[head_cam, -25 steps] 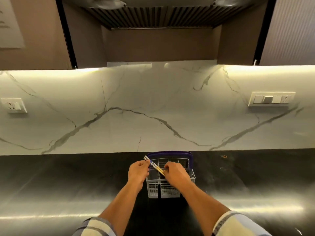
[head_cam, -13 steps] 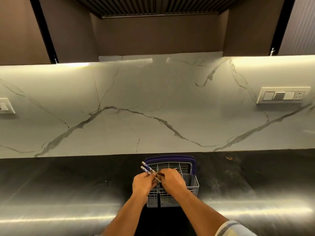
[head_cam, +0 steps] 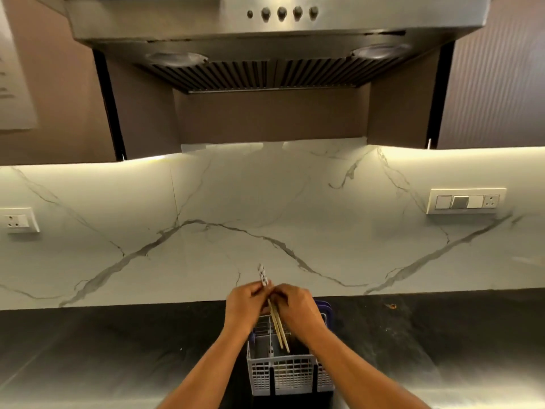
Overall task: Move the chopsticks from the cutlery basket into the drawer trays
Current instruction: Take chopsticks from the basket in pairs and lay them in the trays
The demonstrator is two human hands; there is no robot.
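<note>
A pair of chopsticks (head_cam: 277, 323) was held above the cutlery basket (head_cam: 290, 376), gripped by both hands together. The left hand (head_cam: 244, 305) was closed around the sticks near their patterned upper ends, which rose past the fingers and stood out against the marble backsplash (head_cam: 206, 231). The right hand (head_cam: 298, 308) was closed on the same sticks just beside the left, the fingertips of the two hands meeting or nearly meeting over them. Each grip was thus clamped on the chopsticks. The plain wooden lower ends slanted down and to the right, and their tips were seen within the outline of the basket's open top; whether they were touching the basket's inside could not be told.

The basket, grey lattice with a blue handle (head_cam: 326, 314) behind the right hand, stood on the dark desk (head_cam: 118, 349), close to the near edge of the view and between the two forearms. No drawer or trays were shown.

Above, a steel range hood (head_cam: 265, 39) with a row of round knobs was seen. A switch plate (head_cam: 466, 201) was fixed to the backsplash on the right, and a socket (head_cam: 17, 221) on the left.
</note>
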